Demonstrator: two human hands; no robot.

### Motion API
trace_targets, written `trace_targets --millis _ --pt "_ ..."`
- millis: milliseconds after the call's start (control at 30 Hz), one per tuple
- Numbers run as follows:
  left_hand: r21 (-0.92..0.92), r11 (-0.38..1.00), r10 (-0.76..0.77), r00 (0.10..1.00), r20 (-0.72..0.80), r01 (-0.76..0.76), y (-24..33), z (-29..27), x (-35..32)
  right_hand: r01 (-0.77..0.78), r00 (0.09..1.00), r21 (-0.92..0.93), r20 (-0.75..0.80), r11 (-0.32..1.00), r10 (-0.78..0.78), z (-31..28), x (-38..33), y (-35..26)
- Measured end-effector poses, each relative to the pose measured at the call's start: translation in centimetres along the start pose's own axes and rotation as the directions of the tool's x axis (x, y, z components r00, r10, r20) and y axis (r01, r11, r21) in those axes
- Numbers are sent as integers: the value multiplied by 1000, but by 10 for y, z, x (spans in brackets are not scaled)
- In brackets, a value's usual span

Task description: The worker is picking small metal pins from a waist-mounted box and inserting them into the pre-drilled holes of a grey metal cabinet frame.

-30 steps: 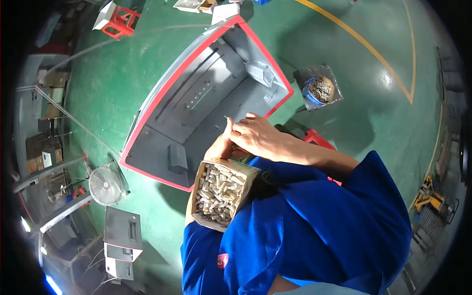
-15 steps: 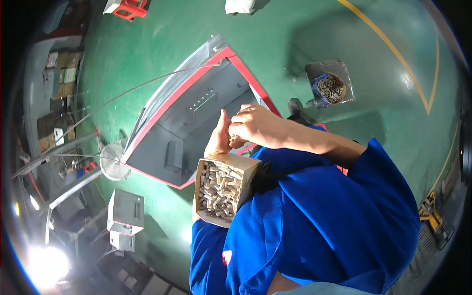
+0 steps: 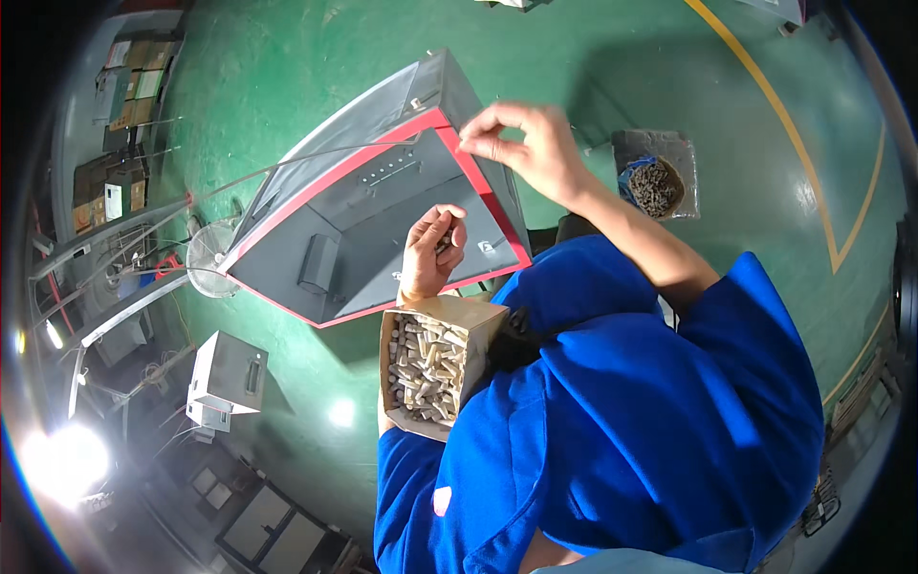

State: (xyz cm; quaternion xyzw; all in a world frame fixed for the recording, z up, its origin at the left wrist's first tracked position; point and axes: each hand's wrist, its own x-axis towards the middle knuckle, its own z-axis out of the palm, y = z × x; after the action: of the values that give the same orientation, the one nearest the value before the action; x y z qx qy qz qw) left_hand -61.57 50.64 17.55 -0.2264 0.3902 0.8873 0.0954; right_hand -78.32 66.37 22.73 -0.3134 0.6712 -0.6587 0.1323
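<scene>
An open cardboard box full of small pale cylindrical plugs rests on my left forearm, against my body. Just beyond the box, the fingers of my left hand curl around a few of the same plugs. My right hand is raised farther out, thumb and fingertips drawn together by the corner of a large grey metal cabinet with a red rim. Whatever the right fingertips pinch is too small to make out. One pale plug stands on the cabinet's outer side near that corner.
Right of the cabinet, a second container of plugs sits on a square plate on the green floor. A fan stands at the cabinet's left end. Two grey boxes are nearer left. A thin rod crosses over the cabinet.
My hands were together above the box; now they are apart. The right has moved outward to the cabinet's red corner, while the left stays near the box, curled around plugs. The view has shifted slightly.
</scene>
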Motion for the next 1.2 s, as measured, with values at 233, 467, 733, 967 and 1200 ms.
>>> trace_targets --millis 233,467,733,967,1200 --pt "39 999 15 997 -70 -12 6 4 1 -52 985 147 -152 988 75 11 31 44" --pt "124 992 0 996 -92 12 12 12 -1 -28 991 235 -123 972 58 20 41 47" --pt "158 987 76 958 -277 -32 9 9 -16 132 989 185 -86 974 -118 42 33 49" --pt "116 989 111 976 -188 -90 4 -3 -6 68 994 111 -89 992 -58 50 37 59" --pt "357 930 184 953 -242 -89 16 5 -24 108 993 74 -54 991 -104 73 29 49"
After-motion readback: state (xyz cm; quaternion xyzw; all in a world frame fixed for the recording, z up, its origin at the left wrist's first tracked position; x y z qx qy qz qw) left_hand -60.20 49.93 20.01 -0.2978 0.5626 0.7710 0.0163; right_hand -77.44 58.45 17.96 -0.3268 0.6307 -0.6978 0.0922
